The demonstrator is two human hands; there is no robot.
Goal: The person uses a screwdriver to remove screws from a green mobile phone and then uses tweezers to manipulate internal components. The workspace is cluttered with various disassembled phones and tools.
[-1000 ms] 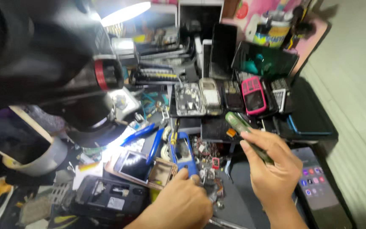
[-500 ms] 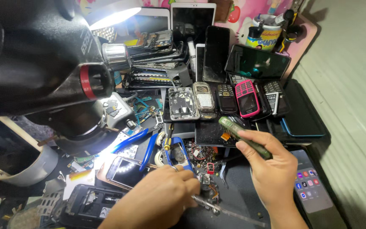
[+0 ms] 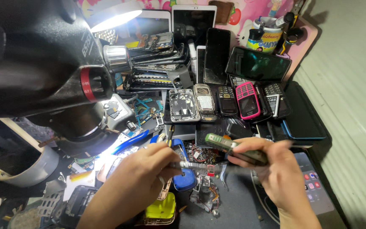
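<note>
My left hand (image 3: 134, 184) grips a thin metal tool (image 3: 195, 166), like tweezers or a small screwdriver, pointing right toward the other hand. My right hand (image 3: 276, 174) holds a green, oblong circuit board or phone part (image 3: 225, 144) tilted above the cluttered bench. The tool's tip sits just beside the right hand's fingers, over a pile of small electronic scraps (image 3: 204, 154). A blue-handled tool (image 3: 183, 178) and a yellow part (image 3: 161, 208) lie below my left hand.
A large black microscope (image 3: 43, 72) with a lit lamp (image 3: 113, 19) fills the left. Several old phones, including a pink one (image 3: 247, 100), stacked phone frames (image 3: 153, 63), tablets (image 3: 193, 21) and a cup of tools (image 3: 270, 36) crowd the back. A lit smartphone (image 3: 314, 186) lies at right.
My left hand has lifted off the bench with the thin tool and moved right toward my right hand. The right hand with the green part dropped slightly. The view tilted downward.
</note>
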